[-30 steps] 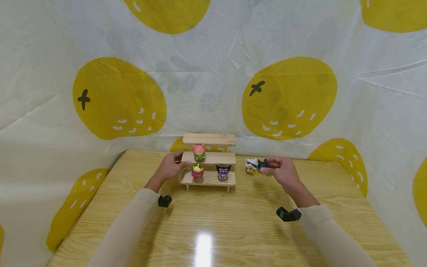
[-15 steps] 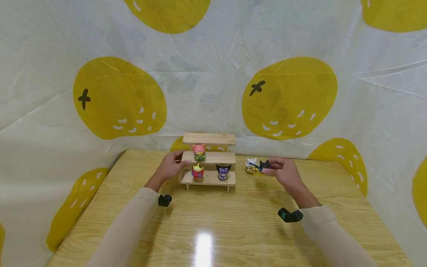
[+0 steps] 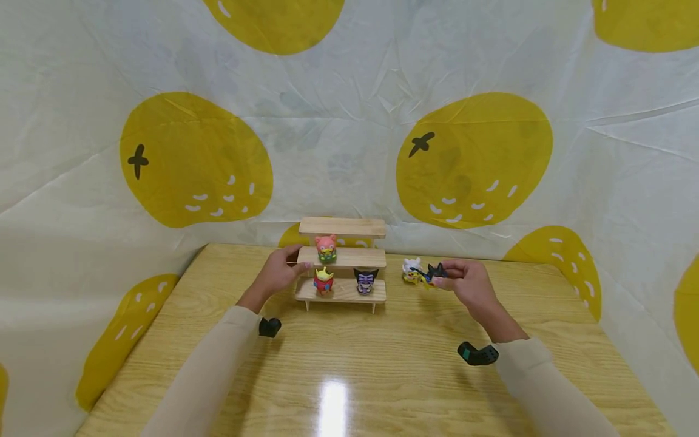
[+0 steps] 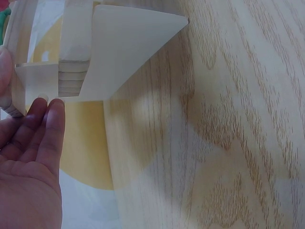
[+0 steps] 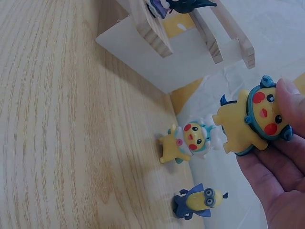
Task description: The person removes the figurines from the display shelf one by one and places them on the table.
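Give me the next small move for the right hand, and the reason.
Probably lift the dark-hooded figure toward the right part of the middle shelf. The right hand already holds it beside the stand, only the pink figure stands on that shelf, toward its left end, and the left hand grips the stand's left side.

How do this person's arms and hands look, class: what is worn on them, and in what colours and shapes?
The left hand and right hand wear no gloves. The left sleeve and right sleeve are plain beige and long. Near the cuffs sit a small black left device and an angular black right device with a green patch.
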{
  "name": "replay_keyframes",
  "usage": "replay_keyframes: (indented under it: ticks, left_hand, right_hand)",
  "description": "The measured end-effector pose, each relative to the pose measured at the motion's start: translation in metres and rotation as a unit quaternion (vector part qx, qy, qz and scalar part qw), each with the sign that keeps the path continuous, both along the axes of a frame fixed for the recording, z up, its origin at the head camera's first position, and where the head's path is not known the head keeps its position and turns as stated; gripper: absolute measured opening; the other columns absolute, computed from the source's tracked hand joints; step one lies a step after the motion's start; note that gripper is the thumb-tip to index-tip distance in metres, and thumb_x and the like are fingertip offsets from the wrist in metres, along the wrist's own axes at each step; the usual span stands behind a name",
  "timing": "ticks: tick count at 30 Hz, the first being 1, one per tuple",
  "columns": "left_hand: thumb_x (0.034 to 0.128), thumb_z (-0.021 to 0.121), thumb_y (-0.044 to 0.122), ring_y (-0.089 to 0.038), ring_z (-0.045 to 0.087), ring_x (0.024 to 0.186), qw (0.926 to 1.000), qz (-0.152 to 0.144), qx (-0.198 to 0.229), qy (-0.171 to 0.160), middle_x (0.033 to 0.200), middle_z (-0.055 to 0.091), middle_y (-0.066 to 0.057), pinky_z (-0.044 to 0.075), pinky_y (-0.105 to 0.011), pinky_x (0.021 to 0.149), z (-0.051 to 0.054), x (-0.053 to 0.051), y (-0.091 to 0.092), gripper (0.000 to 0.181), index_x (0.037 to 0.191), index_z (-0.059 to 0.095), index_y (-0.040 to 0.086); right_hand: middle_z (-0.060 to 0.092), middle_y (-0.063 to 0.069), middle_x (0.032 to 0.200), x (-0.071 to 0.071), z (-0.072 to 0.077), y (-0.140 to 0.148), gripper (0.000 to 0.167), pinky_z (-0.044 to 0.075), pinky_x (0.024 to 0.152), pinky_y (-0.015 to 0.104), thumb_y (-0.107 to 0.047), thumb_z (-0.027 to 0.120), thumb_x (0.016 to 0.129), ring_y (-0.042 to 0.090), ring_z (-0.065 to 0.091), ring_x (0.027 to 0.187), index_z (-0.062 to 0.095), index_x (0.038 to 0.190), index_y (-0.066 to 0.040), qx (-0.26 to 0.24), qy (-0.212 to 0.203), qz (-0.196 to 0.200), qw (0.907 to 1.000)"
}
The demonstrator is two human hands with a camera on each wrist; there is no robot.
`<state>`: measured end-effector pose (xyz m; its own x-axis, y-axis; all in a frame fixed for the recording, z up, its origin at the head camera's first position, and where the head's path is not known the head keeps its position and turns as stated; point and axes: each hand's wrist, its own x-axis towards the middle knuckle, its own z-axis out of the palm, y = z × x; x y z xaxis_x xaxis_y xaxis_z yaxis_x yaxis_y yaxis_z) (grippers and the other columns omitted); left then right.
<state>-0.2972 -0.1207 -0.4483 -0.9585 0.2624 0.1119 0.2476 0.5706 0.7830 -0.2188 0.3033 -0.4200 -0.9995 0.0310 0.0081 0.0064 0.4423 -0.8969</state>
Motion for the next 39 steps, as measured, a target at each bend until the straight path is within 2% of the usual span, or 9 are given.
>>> replay_keyframes:
  ticks: [8, 13, 22, 39]
  left_hand:
    - [0.103, 0.068, 0.024, -0.04, 0.063, 0.128, 1.0, 0.001, 0.004, -0.001, 0.141, 0.064, -0.024, 0.053, -0.054, 0.108, 0.002, 0.001, 0.0, 0.06, 0.154, 0.048, -0.001]
    - [0.1037, 0.067, 0.025, -0.041, 0.062, 0.129, 1.0, -0.002, 0.003, -0.001, 0.141, 0.063, -0.025, 0.053, -0.054, 0.109, 0.002, 0.0, 0.0, 0.062, 0.155, 0.045, -0.004]
    - [0.1034, 0.067, 0.025, -0.041, 0.062, 0.129, 1.0, -0.005, 0.003, -0.001, 0.143, 0.062, -0.026, 0.052, -0.054, 0.109, 0.001, 0.0, -0.001, 0.065, 0.156, 0.043, -0.005]
    - [0.1031, 0.068, 0.027, -0.041, 0.062, 0.129, 1.0, -0.002, 0.002, -0.001, 0.143, 0.062, -0.026, 0.052, -0.054, 0.109, 0.001, 0.0, -0.001, 0.067, 0.156, 0.042, -0.005]
  right_hand:
    - [0.076, 0.021, 0.12, 0.002, -0.003, 0.002, 0.049, 0.053, 0.082, 0.011, -0.007, 0.075, 0.095, -0.006, 0.071, 0.085, 0.06, 0.138, 0.012, -0.018, 0.004, 0.002, 0.9998]
    - [0.077, 0.019, 0.119, 0.003, -0.004, 0.003, 0.051, 0.054, 0.081, 0.011, -0.007, 0.075, 0.096, -0.005, 0.071, 0.085, 0.058, 0.14, 0.012, -0.015, -0.001, -0.002, 0.9999]
    - [0.072, 0.027, 0.125, 0.005, -0.003, 0.004, 0.048, 0.055, 0.082, 0.012, -0.005, 0.074, 0.096, -0.006, 0.07, 0.086, 0.059, 0.138, 0.013, -0.013, 0.004, 0.002, 0.9999]
    - [0.075, 0.025, 0.121, 0.007, -0.007, 0.012, 0.046, 0.054, 0.08, 0.012, -0.007, 0.073, 0.097, -0.004, 0.072, 0.084, 0.06, 0.137, 0.011, 0.002, 0.002, -0.004, 1.0]
